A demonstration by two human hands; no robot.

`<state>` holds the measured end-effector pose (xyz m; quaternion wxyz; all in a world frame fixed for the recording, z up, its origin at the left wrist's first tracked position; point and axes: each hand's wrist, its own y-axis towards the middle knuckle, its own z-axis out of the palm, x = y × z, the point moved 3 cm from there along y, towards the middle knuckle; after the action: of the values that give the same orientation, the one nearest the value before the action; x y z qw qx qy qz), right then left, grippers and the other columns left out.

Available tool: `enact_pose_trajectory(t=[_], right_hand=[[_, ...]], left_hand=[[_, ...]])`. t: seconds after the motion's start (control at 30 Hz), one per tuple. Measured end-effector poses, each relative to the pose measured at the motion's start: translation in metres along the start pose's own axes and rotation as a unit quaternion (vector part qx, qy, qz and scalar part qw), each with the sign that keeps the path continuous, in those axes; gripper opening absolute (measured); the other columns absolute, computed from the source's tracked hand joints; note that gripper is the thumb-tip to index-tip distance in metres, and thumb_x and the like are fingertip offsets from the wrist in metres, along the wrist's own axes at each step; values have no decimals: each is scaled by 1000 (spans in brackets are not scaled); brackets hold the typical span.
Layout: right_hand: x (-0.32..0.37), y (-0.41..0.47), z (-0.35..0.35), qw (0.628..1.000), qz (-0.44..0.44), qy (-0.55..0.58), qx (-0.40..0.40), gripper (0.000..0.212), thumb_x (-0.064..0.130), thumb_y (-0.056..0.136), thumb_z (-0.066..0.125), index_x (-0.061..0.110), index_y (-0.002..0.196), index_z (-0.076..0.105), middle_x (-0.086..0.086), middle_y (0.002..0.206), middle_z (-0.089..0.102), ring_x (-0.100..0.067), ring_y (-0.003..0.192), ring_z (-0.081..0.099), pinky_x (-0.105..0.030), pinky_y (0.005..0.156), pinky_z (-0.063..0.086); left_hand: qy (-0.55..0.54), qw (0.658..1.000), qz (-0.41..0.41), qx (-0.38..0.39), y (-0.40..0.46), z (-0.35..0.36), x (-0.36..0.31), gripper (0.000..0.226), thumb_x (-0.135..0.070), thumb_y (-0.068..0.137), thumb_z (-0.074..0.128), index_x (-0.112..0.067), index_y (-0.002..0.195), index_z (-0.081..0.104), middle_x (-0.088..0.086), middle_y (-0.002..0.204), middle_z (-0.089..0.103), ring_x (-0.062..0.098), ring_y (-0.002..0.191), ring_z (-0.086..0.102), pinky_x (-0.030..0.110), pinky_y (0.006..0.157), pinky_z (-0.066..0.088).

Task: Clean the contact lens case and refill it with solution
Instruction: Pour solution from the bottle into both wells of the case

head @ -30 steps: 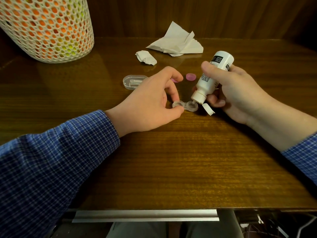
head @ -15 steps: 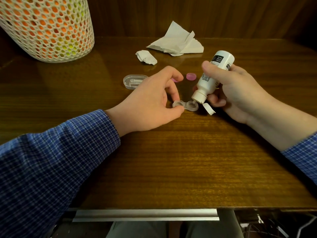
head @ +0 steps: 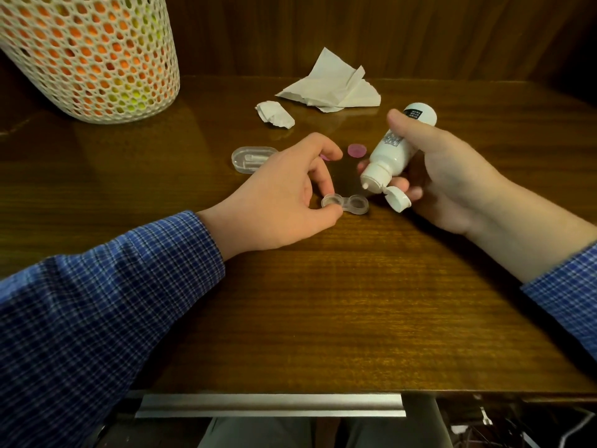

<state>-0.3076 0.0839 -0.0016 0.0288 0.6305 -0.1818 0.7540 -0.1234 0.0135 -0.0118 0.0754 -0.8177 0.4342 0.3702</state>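
A clear two-well contact lens case [head: 350, 204] lies uncapped on the wooden table [head: 323, 302]. My left hand [head: 277, 195] pinches its left well between thumb and forefinger. My right hand [head: 452, 176] holds a white solution bottle [head: 392, 150] tilted nozzle-down, its flip cap open, the tip a little above and to the right of the right well. One pink cap [head: 356, 150] lies behind the case; a second pink cap [head: 324, 156] peeks out behind my left forefinger.
A clear oval plastic box [head: 250, 159] sits left of my left hand. A crumpled tissue scrap [head: 275, 114] and a larger unfolded tissue [head: 332, 85] lie further back. A white mesh basket [head: 87, 56] stands at the back left. A wooden wall closes the rear.
The bottle has lifted up and to the right, off the right well. My left hand still holds the case in the same place.
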Motion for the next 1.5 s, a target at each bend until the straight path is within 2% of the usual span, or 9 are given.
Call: enact_pose_trajectory(t=[0.1,0.23,0.27,0.33,0.43,0.53,0.67,1.0,1.5], right_hand=[[3,-4,-1,999,29,20,28,46,55,97,59,10,109,62,-13,95,78,-7,47,50,-14,39,40],[6,-5,-4,995,48,91,15,43,49,93,67,15,116,58,-12,96,81,-19,91,61,-22,70,45],[7,-6,-4,993,48,107,14,44,47,93,69,16,121,55,-9,85,81,-19,87,64,-24,71,47],[9,-7,-5,989,47,138,11,42,42,93,70,20,125,52,-6,65,75,-18,65,71,-25,54,55],[10,-7,-7,984,53,172,1,44,38,92,72,20,126,51,-7,60,73,-19,56,72,-27,47,55],[8,-4,-3,993,40,109,6,43,43,93,70,14,121,55,-5,69,75,-12,52,63,-23,46,51],[1,0,5,1000,-14,4,-4,45,48,92,71,9,111,64,-26,115,73,-10,53,56,-20,47,47],[-6,3,9,996,-65,-45,-52,39,47,91,74,19,116,62,-11,112,78,-10,59,60,-22,52,48],[-7,2,12,993,-79,-59,-58,35,47,90,74,22,111,63,-9,107,79,-14,66,61,-22,54,48]], left_hand=[[0,1000,-2,3,0,0,1,64,-20,86,81,-28,139,48,-12,93,68,19,61,65,43,54,59],[7,1000,2,13,0,0,1,62,-20,84,82,-30,136,50,-20,99,66,20,61,65,44,54,59],[8,1000,4,14,1,0,1,62,-20,84,82,-30,136,50,-20,99,66,20,62,65,44,54,59],[6,1000,7,15,0,-1,0,62,-19,84,83,-30,136,50,-18,98,67,21,63,65,46,55,59],[1,1000,2,17,0,-2,-1,63,-19,82,84,-29,135,51,-15,96,69,22,65,65,47,57,59],[0,1000,-4,20,0,-2,-2,65,-19,82,84,-29,136,51,-17,98,68,22,66,65,46,58,59],[-6,1000,-5,15,0,-1,-1,66,-21,82,84,-29,137,50,-18,99,68,22,66,65,43,57,60],[-5,1000,-6,8,1,2,-2,68,-23,82,84,-28,139,48,-21,99,66,19,63,64,42,54,59],[1,1000,-3,0,1,2,-3,67,-23,82,84,-27,139,48,-11,92,68,21,61,64,43,54,59]])
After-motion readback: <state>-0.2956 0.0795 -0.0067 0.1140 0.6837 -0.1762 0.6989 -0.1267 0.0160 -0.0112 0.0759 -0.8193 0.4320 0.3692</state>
